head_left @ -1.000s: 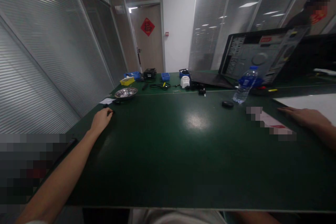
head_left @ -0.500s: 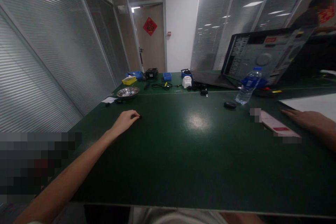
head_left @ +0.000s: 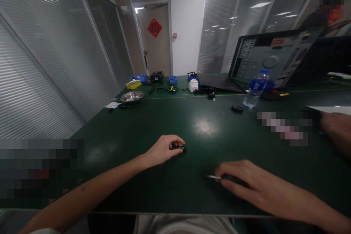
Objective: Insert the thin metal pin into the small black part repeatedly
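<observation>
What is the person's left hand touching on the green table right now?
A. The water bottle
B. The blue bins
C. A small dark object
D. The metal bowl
C: the left hand has its fingertips on a small dark object on the green table, while the water bottle, metal bowl and blue bins sit far back.

Only one sign reads: red diamond paper (head_left: 154,27) on the wooden door (head_left: 157,44) at the back, w/ a single Chinese character, prob. 福, a bit blurred. Water bottle (head_left: 256,89) has a blue label, print too small to read. Open PC case (head_left: 271,60) bears a red sticker, text illegible. Papers on the green table (head_left: 164,117) are pixelated; nothing legible there.
</observation>
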The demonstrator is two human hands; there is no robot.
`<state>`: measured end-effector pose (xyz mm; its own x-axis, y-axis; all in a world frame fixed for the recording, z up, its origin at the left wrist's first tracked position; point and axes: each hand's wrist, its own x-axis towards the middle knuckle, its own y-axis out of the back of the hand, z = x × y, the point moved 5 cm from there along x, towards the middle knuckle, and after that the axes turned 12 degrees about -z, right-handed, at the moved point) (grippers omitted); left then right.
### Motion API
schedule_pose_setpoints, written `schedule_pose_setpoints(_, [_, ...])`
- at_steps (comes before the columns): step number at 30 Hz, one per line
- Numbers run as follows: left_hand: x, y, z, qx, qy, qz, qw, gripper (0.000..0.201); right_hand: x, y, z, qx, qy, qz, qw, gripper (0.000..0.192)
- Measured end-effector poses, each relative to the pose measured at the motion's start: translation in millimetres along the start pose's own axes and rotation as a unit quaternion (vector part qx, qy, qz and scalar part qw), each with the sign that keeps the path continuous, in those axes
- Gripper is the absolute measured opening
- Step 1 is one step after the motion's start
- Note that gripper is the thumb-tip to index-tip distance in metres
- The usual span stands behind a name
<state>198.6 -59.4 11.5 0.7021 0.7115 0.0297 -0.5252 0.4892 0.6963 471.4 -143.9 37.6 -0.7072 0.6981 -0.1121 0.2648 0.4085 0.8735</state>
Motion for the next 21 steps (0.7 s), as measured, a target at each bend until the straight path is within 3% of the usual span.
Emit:
schedule_pose_setpoints(1, [0, -1.3, 0, -0.003, 0.003, 0.006, 1.000, 0.025, 18, -4, -4, 0.012, 0.020, -0.029, 0.999, 0.029])
schedule_pose_setpoints(5, [0, -2.1, 0, 0.008, 0.004, 0.017, 1.000, 0.026, 83, -2, 4, -0.016, 0.063, -0.009, 0.998, 0.028])
schedule_pose_setpoints(8, [-1, -1.9, -1, 0.018, -0.003, 0.012, 1.000, 0.020, 107, -6, 18, -0.043, 0.058, 0.018, 0.997, 0.025])
schedule_pose_setpoints(21, [-3, -4.2, -3, 0.027, 0.011, 0.037, 0.999, 0.021, 111, -13, 12, -0.107, 0.041, 0.070, 0.991, 0.020])
